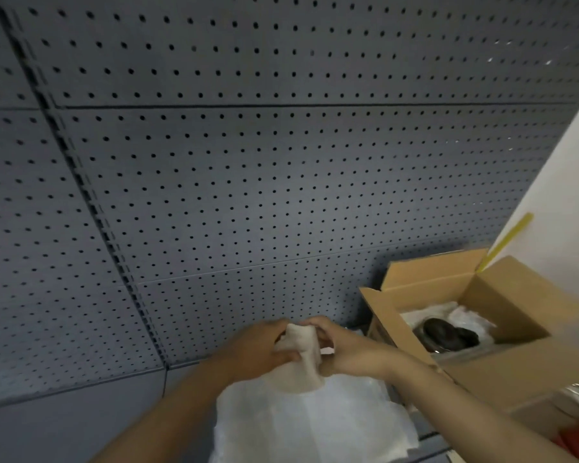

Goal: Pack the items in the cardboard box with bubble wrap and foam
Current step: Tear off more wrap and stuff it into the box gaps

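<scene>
Fingers point(286, 355) of the left hand point(258, 349) and the right hand point(345, 349) curled around a white foam-wrapped bundle point(303, 349) above a bubble wrap sheet point(311, 422). The open cardboard box point(502, 329) stood nearby, right.

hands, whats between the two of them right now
In the head view, a small bundle wrapped in white foam sits between the left hand and right hand; both grip it above the bubble wrap sheet.
</scene>
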`<state>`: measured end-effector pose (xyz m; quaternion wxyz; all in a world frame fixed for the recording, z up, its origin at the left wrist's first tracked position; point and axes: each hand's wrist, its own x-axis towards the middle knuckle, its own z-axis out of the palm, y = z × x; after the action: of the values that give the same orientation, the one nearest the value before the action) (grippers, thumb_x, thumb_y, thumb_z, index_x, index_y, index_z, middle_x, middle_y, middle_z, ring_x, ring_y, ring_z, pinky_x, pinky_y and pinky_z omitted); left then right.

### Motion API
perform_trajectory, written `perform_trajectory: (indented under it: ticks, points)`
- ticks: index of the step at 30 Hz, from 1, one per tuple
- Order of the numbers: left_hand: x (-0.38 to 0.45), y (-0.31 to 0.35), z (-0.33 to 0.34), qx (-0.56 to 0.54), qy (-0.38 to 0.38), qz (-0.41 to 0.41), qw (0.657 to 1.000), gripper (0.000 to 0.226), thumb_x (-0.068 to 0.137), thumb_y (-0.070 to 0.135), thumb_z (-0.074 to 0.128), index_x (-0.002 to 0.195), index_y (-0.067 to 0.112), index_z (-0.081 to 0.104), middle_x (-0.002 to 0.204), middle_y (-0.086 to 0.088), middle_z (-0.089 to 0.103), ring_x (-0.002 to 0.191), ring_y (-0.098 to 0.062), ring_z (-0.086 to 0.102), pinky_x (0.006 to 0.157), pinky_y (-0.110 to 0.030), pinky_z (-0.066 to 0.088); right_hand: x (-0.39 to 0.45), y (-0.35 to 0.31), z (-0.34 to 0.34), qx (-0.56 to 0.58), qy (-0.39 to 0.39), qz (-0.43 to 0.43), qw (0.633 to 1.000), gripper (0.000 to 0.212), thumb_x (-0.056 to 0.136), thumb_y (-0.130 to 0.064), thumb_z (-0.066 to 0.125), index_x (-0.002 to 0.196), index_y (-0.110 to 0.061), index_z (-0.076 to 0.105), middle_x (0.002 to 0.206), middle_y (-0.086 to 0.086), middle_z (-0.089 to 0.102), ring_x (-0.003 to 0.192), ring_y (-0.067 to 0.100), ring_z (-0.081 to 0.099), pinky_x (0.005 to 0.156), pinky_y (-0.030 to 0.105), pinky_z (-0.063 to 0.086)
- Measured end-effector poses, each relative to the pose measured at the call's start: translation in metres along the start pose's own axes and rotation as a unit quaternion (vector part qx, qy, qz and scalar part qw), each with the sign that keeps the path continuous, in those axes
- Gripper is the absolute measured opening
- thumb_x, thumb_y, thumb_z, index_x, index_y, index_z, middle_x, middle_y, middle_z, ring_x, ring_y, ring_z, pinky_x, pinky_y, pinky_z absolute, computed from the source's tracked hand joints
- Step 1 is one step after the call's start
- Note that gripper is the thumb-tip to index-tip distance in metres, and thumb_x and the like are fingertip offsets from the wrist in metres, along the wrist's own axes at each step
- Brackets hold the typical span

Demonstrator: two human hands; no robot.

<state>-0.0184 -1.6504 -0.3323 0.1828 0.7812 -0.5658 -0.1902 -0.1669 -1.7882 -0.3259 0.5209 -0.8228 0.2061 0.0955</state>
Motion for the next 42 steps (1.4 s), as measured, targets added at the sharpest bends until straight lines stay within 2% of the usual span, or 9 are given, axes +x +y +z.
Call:
perform_trajectory:
  ticks: [3, 7, 10, 16, 21, 24, 31, 37, 42]
  points:
    - [0.016, 0.026, -0.01, -0.014, 0.025, 0.007, 1.0, 0.04, 0.085, 0.048, 0.066, 0.112, 0.02, 0.056, 0.101, 0.006, 0.06, 0.089, -0.016, 0.058, 0.076, -0.03, 0.048, -0.02, -0.001, -0.022, 0.008, 0.039, -0.024, 0.999, 0.082, 0.075, -0.024, 0.078, 0.14, -0.037, 0.029, 0.133, -0.013, 0.049, 0.124, 0.006, 0.048, 0.103, 0.027, 0.045]
    - [0.041, 0.076, -0.022, -0.012, 0.043, 0.057, 0.997, 0.034, 0.085, 0.047, 0.066, 0.101, 0.018, 0.058, 0.09, 0.001, 0.065, 0.079, -0.018, 0.061, 0.069, -0.034, 0.05, -0.051, 0.011, -0.057, -0.029, 0.159, -0.089, 0.983, 0.052, 0.079, -0.032, 0.075, 0.123, -0.031, 0.048, 0.116, -0.013, 0.062, 0.108, 0.008, 0.061, 0.095, 0.033, 0.053]
    - [0.062, 0.124, -0.018, -0.021, 0.04, 0.095, 0.994, 0.023, 0.088, 0.043, 0.065, 0.099, 0.024, 0.058, 0.083, 0.01, 0.06, 0.073, -0.004, 0.054, 0.066, -0.019, 0.044, -0.09, 0.031, -0.096, -0.062, 0.198, -0.105, 0.973, 0.034, 0.086, -0.027, 0.068, 0.116, -0.031, 0.051, 0.107, -0.008, 0.065, 0.098, 0.011, 0.063, 0.084, 0.03, 0.055]
    - [0.113, 0.212, 0.025, 0.074, 0.049, 0.088, 0.992, 0.043, 0.091, 0.046, 0.058, 0.131, 0.028, 0.052, 0.118, 0.008, 0.063, 0.102, -0.009, 0.06, 0.09, -0.03, 0.053, -0.181, 0.113, -0.192, -0.197, 0.292, -0.057, 0.934, 0.029, 0.092, -0.028, 0.061, 0.119, -0.021, 0.053, 0.101, 0.005, 0.067, 0.088, 0.02, 0.062, 0.076, 0.036, 0.049]
    - [0.139, 0.253, 0.075, 0.021, -0.002, 0.04, 0.999, 0.018, 0.096, 0.026, 0.055, 0.111, 0.019, 0.062, 0.102, -0.002, 0.067, 0.093, -0.02, 0.064, 0.084, -0.033, 0.054, -0.218, 0.173, -0.244, -0.23, 0.339, -0.035, 0.911, 0.023, 0.092, -0.022, 0.06, 0.111, -0.029, 0.05, 0.099, 0.006, 0.066, 0.082, 0.021, 0.06, 0.076, 0.042, 0.05]
    - [0.157, 0.256, 0.098, 0.025, -0.026, 0.014, 0.999, 0.01, 0.096, 0.024, 0.054, 0.092, 0.02, 0.061, 0.089, -0.001, 0.065, 0.082, -0.019, 0.062, 0.076, -0.031, 0.051, -0.213, 0.193, -0.266, -0.262, 0.342, -0.028, 0.902, 0.027, 0.092, -0.022, 0.059, 0.119, -0.021, 0.054, 0.101, 0.004, 0.066, 0.083, 0.021, 0.06, 0.073, 0.038, 0.049]
    - [0.212, 0.242, 0.126, 0.071, -0.072, 0.019, 0.995, 0.021, 0.096, 0.025, 0.055, 0.113, 0.015, 0.063, 0.112, -0.003, 0.067, 0.098, -0.018, 0.063, 0.086, -0.033, 0.053, -0.17, 0.219, -0.303, -0.379, 0.292, -0.022, 0.878, 0.032, 0.089, -0.026, 0.056, 0.122, -0.026, 0.053, 0.107, -0.004, 0.064, 0.093, 0.02, 0.06, 0.074, 0.037, 0.05]
    - [0.255, 0.247, 0.149, 0.059, -0.106, 0.025, 0.992, 0.026, 0.096, 0.027, 0.055, 0.12, 0.021, 0.061, 0.121, -0.001, 0.063, 0.104, -0.018, 0.061, 0.089, -0.035, 0.052, -0.146, 0.218, -0.322, -0.469, 0.22, -0.016, 0.855, 0.034, 0.097, -0.032, 0.047, 0.131, -0.028, 0.049, 0.117, -0.001, 0.063, 0.101, 0.018, 0.058, 0.065, 0.021, 0.025]
    - [0.273, 0.255, 0.171, 0.048, -0.138, 0.023, 0.989, 0.024, 0.097, 0.023, 0.051, 0.116, 0.015, 0.065, 0.117, -0.004, 0.066, 0.102, -0.02, 0.062, 0.086, -0.031, 0.05, -0.126, 0.233, -0.33, -0.38, 0.172, -0.025, 0.909, 0.033, 0.094, -0.029, 0.049, 0.127, -0.027, 0.051, 0.113, 0.007, 0.066, 0.1, 0.025, 0.063, 0.079, 0.032, 0.051]
